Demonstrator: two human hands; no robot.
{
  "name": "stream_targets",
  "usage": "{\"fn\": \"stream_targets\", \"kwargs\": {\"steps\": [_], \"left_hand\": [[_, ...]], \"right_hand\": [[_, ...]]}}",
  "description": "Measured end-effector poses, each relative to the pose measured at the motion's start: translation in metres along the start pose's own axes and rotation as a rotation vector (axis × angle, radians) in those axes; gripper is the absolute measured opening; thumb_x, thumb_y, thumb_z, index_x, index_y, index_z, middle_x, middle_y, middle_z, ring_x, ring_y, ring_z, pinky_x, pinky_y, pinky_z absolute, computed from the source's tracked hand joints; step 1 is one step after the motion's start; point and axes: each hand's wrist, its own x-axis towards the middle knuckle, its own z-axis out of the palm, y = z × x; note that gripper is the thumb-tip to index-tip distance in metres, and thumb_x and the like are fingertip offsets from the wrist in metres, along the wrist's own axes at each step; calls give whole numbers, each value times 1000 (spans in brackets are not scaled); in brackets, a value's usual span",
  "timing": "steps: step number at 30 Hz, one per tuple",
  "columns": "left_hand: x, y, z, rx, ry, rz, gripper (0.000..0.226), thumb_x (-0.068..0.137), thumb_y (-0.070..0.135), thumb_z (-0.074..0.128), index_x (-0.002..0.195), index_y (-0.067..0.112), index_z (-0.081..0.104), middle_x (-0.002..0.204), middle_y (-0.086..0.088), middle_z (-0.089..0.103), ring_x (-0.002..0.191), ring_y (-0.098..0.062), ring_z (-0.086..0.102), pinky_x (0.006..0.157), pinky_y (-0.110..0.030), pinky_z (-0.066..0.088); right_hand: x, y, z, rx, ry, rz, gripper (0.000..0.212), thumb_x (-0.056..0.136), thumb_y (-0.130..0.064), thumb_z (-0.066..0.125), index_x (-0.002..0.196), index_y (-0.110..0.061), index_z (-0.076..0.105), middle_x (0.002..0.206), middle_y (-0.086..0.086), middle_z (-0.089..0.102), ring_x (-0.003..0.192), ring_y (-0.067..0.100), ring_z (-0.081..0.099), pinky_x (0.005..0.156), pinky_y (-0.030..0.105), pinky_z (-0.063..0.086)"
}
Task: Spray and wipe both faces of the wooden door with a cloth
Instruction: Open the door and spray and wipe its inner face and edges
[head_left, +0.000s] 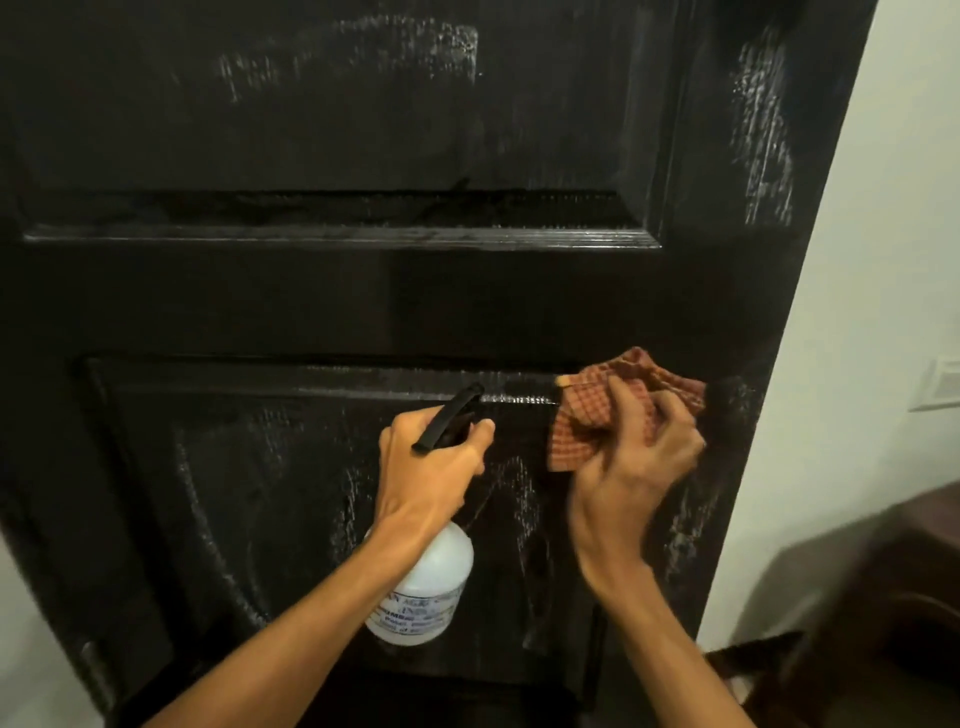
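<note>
At the dark wooden door (415, 301), our right hand (636, 462) bunches the checked cloth (602, 410) against its lower panel's corner while our left hand (431, 457) grips the spray bottle (423, 582), and we risk leaving streaks if grooves get skipped.

Left grip (431, 462), right grip (639, 467) bare; forearms (311, 613) bare, lean, tendons raised at wrists.

We see left forearm (291, 623) and right forearm (665, 639) reaching forward; left hand (426, 462) curled round spray bottle (431, 582) neck; right hand (634, 462) just right of it, gripping bunched cloth (582, 410).
</note>
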Motion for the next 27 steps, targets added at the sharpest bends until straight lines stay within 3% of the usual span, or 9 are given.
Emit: {"fn": "stream_targets", "kwargs": {"steps": [3, 7, 9, 14, 16, 20, 22, 27], "left_hand": [[3, -4, -19, 18, 72, -17, 22, 93, 20, 78, 74, 11, 70, 63, -11, 70, 38, -6, 54, 39, -22, 41], [-1, -11, -40, 8, 103, -51, 21, 94, 20, 77, 76, 10, 71, 66, -13, 71, 40, -11, 54, 40, -26, 43], [1, -13, -54, 14, 132, -55, 21, 94, 19, 77, 77, 8, 71, 67, -14, 72, 40, -11, 54, 40, -26, 43], [11, -17, -94, 79, 262, -37, 23, 89, 22, 82, 77, 7, 69, 64, -13, 69, 39, -13, 52, 40, -28, 43], [6, -23, -104, 78, 284, -44, 23, 89, 22, 82, 77, 7, 69, 62, -14, 68, 38, -15, 51, 38, -27, 41], [-4, -31, -117, 63, 252, -73, 14, 92, 15, 78, 81, 9, 71, 72, -12, 74, 39, -15, 52, 39, -27, 40], [-4, -34, -130, 57, 264, -76, 14, 93, 15, 77, 82, 9, 71, 73, -12, 74, 38, -14, 52, 38, -26, 40], [-1, -36, -152, 49, 338, -75, 18, 90, 16, 80, 79, 8, 69, 60, -13, 65, 39, -18, 51, 37, -27, 41]], "right_hand": [[-11, -30, 21, -39, -137, -174, 58, 82, 3, 66, 136, -17, 58, 142, 18, 42, 127, 37, 39, 99, 50, 39], [-9, -19, 8, -16, -32, 6, 49, 86, 5, 58, 131, -14, 62, 136, 19, 46, 124, 38, 43, 93, 55, 41], [-12, -28, 15, -50, -5, 23, 47, 87, 2, 63, 130, -16, 61, 136, 19, 44, 124, 39, 42, 97, 58, 40], [-32, -117, 66, -22, -291, -493, 61, 75, -14, 79, 132, -22, 59, 136, 13, 49, 123, 34, 46, 101, 48, 33], [-33, -124, 65, -11, -360, -578, 58, 75, -16, 77, 131, -23, 62, 136, 11, 53, 124, 30, 46, 101, 45, 34], [-36, -74, 43, -68, -273, -256, 68, 71, -2, 78, 135, -21, 62, 138, 14, 49, 128, 33, 42, 106, 50, 34], [-41, -86, 46, -89, -246, -214, 68, 71, -4, 78, 135, -21, 62, 137, 14, 47, 126, 34, 41, 106, 52, 32], [-47, -189, 91, 9, -436, -695, 44, 86, -23, 66, 130, -23, 63, 132, 7, 53, 120, 28, 48, 99, 43, 40]]}}
